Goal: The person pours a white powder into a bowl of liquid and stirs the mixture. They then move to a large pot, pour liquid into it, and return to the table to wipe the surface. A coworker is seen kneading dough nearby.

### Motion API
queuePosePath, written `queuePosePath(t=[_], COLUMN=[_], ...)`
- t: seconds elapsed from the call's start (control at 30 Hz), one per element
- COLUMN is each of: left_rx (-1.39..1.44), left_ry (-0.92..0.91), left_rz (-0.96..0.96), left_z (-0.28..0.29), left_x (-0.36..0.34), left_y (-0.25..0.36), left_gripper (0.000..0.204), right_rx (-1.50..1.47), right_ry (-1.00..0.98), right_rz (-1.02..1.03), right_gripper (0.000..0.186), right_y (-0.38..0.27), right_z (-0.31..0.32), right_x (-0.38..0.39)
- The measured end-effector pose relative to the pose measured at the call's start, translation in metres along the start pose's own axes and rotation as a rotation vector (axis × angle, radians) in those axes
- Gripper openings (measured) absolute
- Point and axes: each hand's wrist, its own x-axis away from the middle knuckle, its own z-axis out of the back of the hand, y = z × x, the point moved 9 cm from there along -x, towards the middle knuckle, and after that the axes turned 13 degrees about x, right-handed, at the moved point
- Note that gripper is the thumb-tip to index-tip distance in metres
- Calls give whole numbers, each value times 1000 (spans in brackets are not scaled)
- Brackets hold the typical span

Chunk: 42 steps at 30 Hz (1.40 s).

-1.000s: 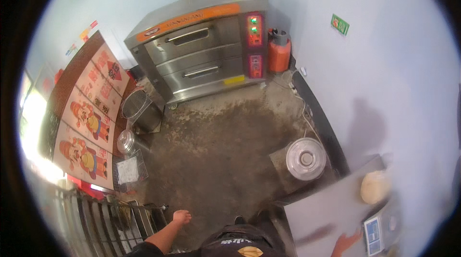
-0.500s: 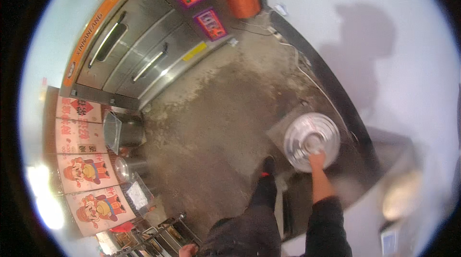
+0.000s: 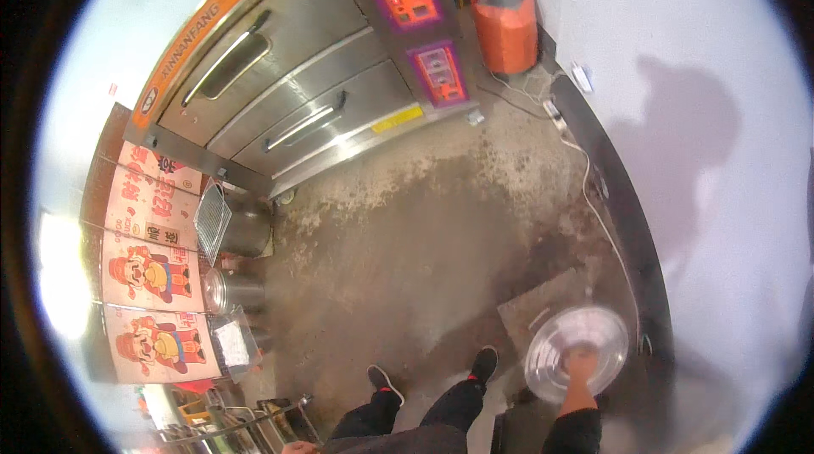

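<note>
At the lower right, my right hand (image 3: pixel 580 364) reaches down onto a round silver metal lid (image 3: pixel 547 369). Its fingers are closed at the lid's centre, where a knob or handle seems to be; the hand covers that spot. The lid looks slightly blurred, and what lies under it is hidden. Only a small part of my left hand (image 3: pixel 298 448) shows at the lower edge, beside a metal rack (image 3: pixel 254 420). The fingers of that hand are cut off by the picture's edge.
A steel deck oven (image 3: pixel 297 72) fills the upper left. An orange gas cylinder (image 3: pixel 506 34) stands in the corner, with a white cable (image 3: pixel 596 212) along the right wall. Metal pots (image 3: pixel 246 229) line the left side. A flat board (image 3: pixel 530 306) lies by the lid.
The view has swung, so the oven and lid sit farther right and the lid lower in the picture. Both my feet now show. My right hand stays on the lid.
</note>
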Motion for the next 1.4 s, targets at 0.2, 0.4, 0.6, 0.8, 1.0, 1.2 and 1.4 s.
queuePosePath(t=[0.2,0.4,0.6,0.8,1.0,1.2,1.4], left_rx=[686,840,998,1347,2407,2552,2765], left_ry=[52,-184,-361,-298,-579,170,854], left_rz=[72,-33,-138,-203,-427,-314,-374], left_z=[29,27,113,319,497,571,633], left_x=[-67,-110,-167,-182,-134,-148,-79], left_y=[-14,28,54,53,53,-9,-51], left_gripper=[33,34,31,38,55,45,44], right_rx=[-25,61,-328,-990,-452,-18,281], right_ry=[170,642,257,-895,-1740,-1976,-2075], right_rz=[-196,146,387,164,761,1224,1554], right_gripper=[50,41,35,35,38,40,41], right_y=[3,-119,-371,-641,-787,-861,-900], right_z=[24,106,59,-56,-100,-114,-134], right_x=[37,163,382,720,1025,1187,1279])
